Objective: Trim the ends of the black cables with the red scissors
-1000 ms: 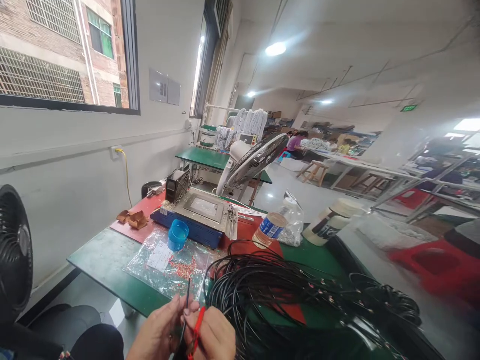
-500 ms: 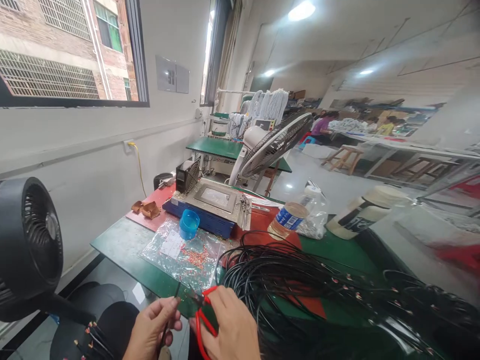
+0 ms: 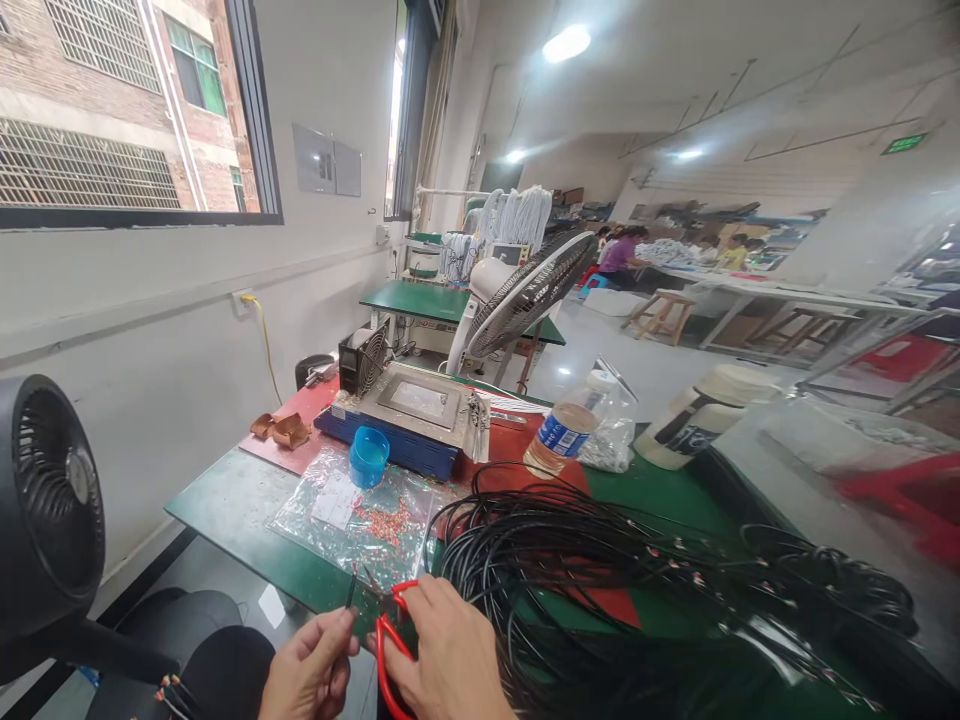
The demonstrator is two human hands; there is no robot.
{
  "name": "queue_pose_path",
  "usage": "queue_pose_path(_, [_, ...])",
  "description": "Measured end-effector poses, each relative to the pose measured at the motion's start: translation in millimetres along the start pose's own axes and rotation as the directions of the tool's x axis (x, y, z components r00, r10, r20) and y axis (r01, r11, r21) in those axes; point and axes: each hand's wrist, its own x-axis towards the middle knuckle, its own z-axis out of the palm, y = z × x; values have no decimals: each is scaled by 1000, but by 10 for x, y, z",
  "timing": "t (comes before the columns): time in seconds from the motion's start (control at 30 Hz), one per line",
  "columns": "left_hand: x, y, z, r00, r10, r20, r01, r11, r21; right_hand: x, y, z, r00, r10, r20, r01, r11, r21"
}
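Note:
Between thumb and fingers of my left hand [image 3: 313, 660] is a thin black cable [image 3: 351, 590], its end pointing up. My right hand [image 3: 450, 645] is wrapped round red-handled scissors [image 3: 394, 645]. The blades are parted and point up and left, close beside the cable end; whether they touch it I cannot tell. Just beyond both hands, a clear plastic bag [image 3: 300, 520] lies flat with small orange-red bits [image 3: 386, 522] scattered over it. A big bundle of black cables [image 3: 517, 550] spreads over the table to the right of my right hand.
Behind the bag stand a blue cup [image 3: 369, 458] and a blue-sided machine with a metal top [image 3: 390, 440]. A labelled bottle [image 3: 559, 440] and a white jar [image 3: 701, 415] stand right. A black fan [image 3: 52, 490] is at left, a larger fan [image 3: 525, 295] behind. People sit at far tables.
The view has shifted slightly to the right. The scissors' blades now sit nearer the cable end. Both hands keep their hold.

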Motion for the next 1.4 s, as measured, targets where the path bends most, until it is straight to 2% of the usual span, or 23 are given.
queue_pose_path(0.17, [15, -22, -9, 1000, 8, 3, -8, 1000, -8, 76, -34, -45, 998, 35, 56, -33, 999, -36])
queue_pose_path(0.33, [36, -47, -88, 999, -47, 20, 47, 999, -3, 238, -53, -128, 984, 176, 40, -167, 972, -163])
queue_pose_path(0.43, [71, -77, -131, 998, -56, -6, 55, 997, -48, 231, -61, -121, 993, 96, 74, -86, 988, -128])
queue_pose_path(0.6, [86, -110, -173, 996, -22, -81, 13, 994, -113, 80, -50, 36, 993, -49, 107, 57, 996, -69])
queue_pose_path(0.8, [6, -189, -264, 980, -49, -193, 23, 991, -132, 36, -153, 148, 968, -19, 248, 74, 974, -216])
queue_pose_path(0.93, [-56, -231, -286, 962, -109, -248, 71, 985, -159, 45, -231, 156, 950, -24, 310, 101, 967, -233])
queue_pose_path(1.1, [-104, -212, -259, 973, -120, -196, 78, 974, -211, 63, -296, 170, 929, 0, 369, 116, 949, -292])
queue_pose_path(1.4, [-105, -245, -268, 981, -121, -154, 81, 966, -246, 122, -391, 188, 919, 27, 393, 111, 939, -324])
